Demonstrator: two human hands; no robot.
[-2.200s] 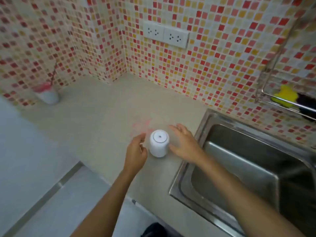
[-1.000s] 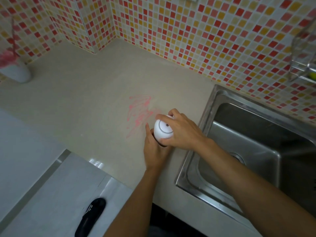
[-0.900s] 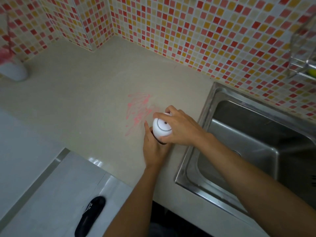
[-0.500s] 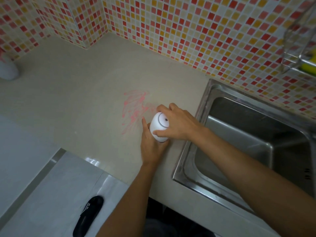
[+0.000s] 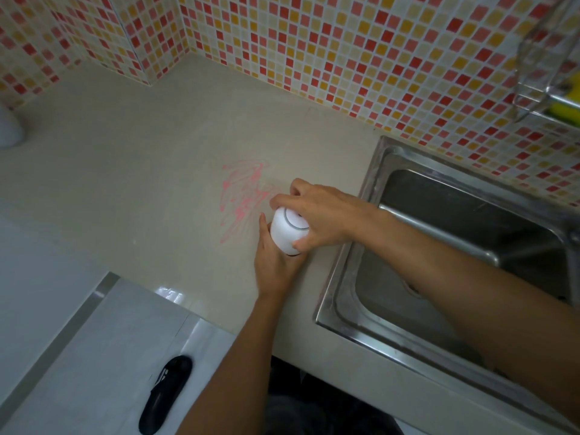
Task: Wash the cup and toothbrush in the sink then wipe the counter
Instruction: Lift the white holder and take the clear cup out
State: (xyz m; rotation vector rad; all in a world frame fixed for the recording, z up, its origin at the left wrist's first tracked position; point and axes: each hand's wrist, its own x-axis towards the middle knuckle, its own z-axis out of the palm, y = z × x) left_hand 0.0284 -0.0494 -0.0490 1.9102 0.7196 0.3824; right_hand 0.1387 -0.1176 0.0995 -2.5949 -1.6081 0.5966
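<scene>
An upside-down white cup (image 5: pixel 287 232) is tilted on the beige counter (image 5: pixel 141 171), just left of the steel sink (image 5: pixel 464 246). My right hand (image 5: pixel 320 211) grips it from above and the right, fingers around its base. My left hand (image 5: pixel 274 265) cups it from below and the left. A pink scribbled stain (image 5: pixel 243 196) marks the counter right behind the cup. No toothbrush is visible.
A white holder (image 5: pixel 8 127) sits at the far left edge of the counter. A wire rack (image 5: pixel 549 80) with a yellow sponge (image 5: pixel 561 109) hangs on the tiled wall above the sink. A black slipper (image 5: pixel 164 394) lies on the floor below.
Both hands went from hovering beside the upright-standing cup to closing on it and tipping it. The camera dropped lower and nearer, so the white holder slid to the left edge.
</scene>
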